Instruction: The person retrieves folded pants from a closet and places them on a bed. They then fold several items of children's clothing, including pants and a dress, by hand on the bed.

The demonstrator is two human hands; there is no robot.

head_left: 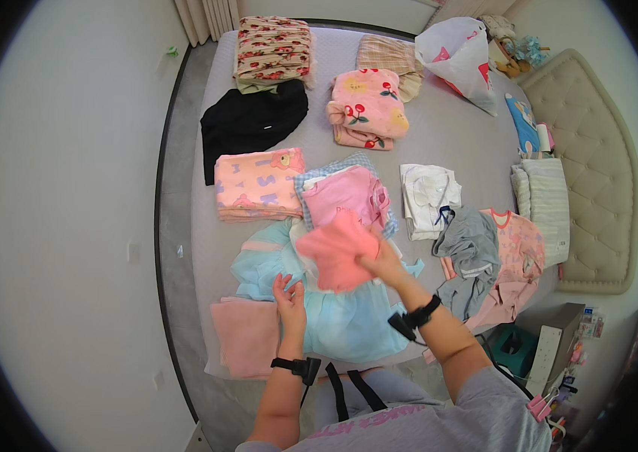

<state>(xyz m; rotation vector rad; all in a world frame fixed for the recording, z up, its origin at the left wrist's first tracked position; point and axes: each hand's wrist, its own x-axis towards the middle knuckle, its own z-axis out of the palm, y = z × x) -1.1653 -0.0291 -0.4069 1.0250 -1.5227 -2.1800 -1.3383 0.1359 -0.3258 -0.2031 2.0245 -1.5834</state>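
Pinching soft, floppy coral cloth [339,252]: R grip [383,264]; L grip [289,298] unclasped nr gauzy aqua fabric [356,322].

This is a bedroom in a home, shown by the wide bed [450,139], its padded, buttoned headboard [596,169], the curtains [210,16] and folded clothes [341,194] on the bed.

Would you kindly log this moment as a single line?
left hand: empty, near light-blue garment | right hand: holding coral cloth | nearby: folded pink cloth, black garment
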